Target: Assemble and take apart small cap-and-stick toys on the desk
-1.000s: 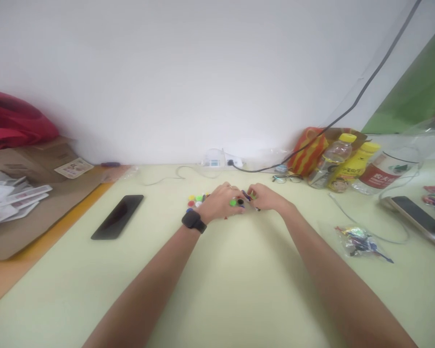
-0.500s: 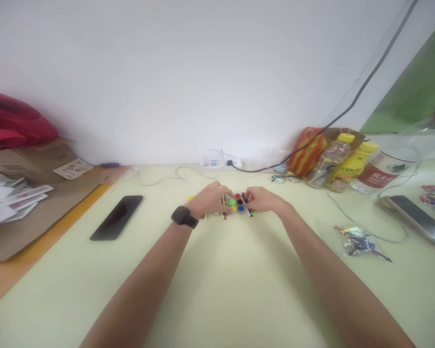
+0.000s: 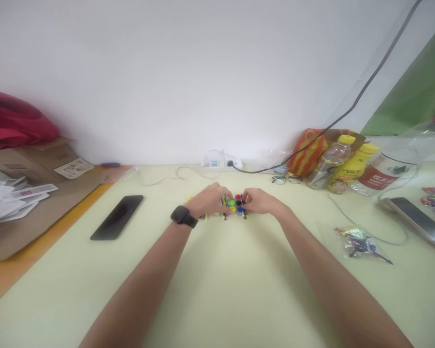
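Near the middle of the table, a row of small colourful plastic pieces (image 3: 238,203) lies between my hands, with green, red, black, yellow and blue round tops. My left hand (image 3: 210,198), with a black watch (image 3: 184,216) on its wrist, bends its fingers around the left part of the row and hides much of it. From the other side, the closed fingertips of my right hand (image 3: 259,201) pinch the right end. Too little shows between the fingers to tell exactly how the pieces join.
A black phone (image 3: 116,217) lies to the left. Papers (image 3: 18,198) and cardboard (image 3: 72,193) are farther left. At right are a bag of plastic pieces (image 3: 360,243), another phone (image 3: 418,220), glasses (image 3: 286,179) and several bottles, including a yellow one (image 3: 351,169). A power strip (image 3: 215,159) sits by the wall.
My right hand has shifted slightly left, and the pieces at its fingertips now sit closer against the round-topped ones. My left hand stays nearly still. A blurred skin-toned patch appears at the far left edge.
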`<state>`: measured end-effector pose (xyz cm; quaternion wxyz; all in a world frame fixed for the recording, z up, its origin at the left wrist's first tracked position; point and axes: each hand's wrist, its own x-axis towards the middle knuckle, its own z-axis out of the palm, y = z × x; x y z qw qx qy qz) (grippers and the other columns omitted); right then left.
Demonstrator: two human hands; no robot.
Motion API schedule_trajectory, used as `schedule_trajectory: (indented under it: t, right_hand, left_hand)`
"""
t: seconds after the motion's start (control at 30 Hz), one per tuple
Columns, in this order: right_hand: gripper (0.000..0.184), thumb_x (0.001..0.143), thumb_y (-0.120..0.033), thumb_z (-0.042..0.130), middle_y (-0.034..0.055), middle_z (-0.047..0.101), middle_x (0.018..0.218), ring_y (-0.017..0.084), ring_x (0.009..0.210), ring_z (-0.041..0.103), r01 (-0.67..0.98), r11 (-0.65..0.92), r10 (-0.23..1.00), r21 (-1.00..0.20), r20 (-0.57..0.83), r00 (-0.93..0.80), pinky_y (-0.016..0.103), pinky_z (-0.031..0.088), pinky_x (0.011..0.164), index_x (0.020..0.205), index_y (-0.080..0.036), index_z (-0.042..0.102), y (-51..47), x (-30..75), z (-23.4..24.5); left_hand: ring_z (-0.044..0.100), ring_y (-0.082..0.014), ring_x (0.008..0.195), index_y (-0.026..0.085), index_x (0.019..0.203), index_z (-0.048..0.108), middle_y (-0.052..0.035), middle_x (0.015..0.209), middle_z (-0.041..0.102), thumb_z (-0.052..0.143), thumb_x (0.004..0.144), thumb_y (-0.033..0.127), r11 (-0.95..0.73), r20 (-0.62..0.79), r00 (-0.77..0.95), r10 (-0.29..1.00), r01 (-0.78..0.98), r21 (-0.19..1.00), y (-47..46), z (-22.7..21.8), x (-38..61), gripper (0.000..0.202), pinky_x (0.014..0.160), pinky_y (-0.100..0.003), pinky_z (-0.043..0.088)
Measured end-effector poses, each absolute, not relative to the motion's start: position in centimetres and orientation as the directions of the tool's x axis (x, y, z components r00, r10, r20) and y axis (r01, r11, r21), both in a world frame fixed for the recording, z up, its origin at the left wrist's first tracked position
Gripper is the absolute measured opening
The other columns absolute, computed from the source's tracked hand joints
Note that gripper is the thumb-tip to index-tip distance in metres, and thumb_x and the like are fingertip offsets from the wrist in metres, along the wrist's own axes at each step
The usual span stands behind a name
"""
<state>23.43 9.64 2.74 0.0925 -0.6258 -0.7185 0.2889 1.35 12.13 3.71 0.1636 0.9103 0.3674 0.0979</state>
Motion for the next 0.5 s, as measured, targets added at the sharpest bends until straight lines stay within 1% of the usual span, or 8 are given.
schedule_trajectory:
  t: [0.13,0.23,0.4,0.5]
  right_hand:
    - [0.02,0.084,-0.016,0.071,0.0068,0.076,0.101,0.017,0.084,0.069,0.843,0.067,0.95,-0.534,-0.224,-0.217,0.022,0.044,0.061,0.103,-0.018,0.065,9.5,23.3,2.8]
    - [0.019,0.085,-0.017,0.07,0.0064,0.076,0.101,0.017,0.084,0.069,0.835,0.078,0.946,-0.545,-0.223,-0.234,0.022,0.044,0.062,0.104,-0.018,0.065,9.5,23.2,2.5]
    - [0.02,0.086,-0.022,0.071,0.0064,0.076,0.102,0.018,0.085,0.069,0.825,0.109,0.94,-0.554,-0.213,-0.268,0.023,0.047,0.065,0.105,-0.019,0.066,9.4,22.8,2.7]
    - [0.023,0.089,-0.029,0.068,0.0067,0.075,0.106,0.018,0.085,0.069,0.815,0.116,0.939,-0.568,-0.204,-0.276,0.024,0.049,0.066,0.111,-0.021,0.067,9.0,24.0,4.2]
  left_hand:
    - [0.061,-0.0287,0.104,0.026,0.106,0.079,-0.0047,0.096,0.075,0.08,0.077,0.04,-0.665,0.052,0.697,0.716,0.656,0.357,11.8,4.2,1.3,0.032,0.08,-0.034,0.046]
    - [0.062,-0.0286,0.104,0.026,0.106,0.079,-0.0052,0.096,0.075,0.081,0.075,0.041,-0.661,0.053,0.693,0.719,0.659,0.359,11.9,4.2,1.0,0.034,0.079,-0.033,0.046]
    - [0.059,-0.0301,0.111,0.027,0.114,0.076,-0.0059,0.107,0.075,0.081,0.075,0.05,-0.676,0.075,0.703,0.707,0.641,0.362,12.5,3.7,0.5,0.045,0.085,-0.034,0.048]
    - [0.057,-0.0304,0.118,0.027,0.116,0.075,-0.0065,0.116,0.074,0.073,0.084,0.054,-0.685,0.127,0.694,0.709,0.635,0.358,13.0,3.8,0.0,0.042,0.093,-0.036,0.048]
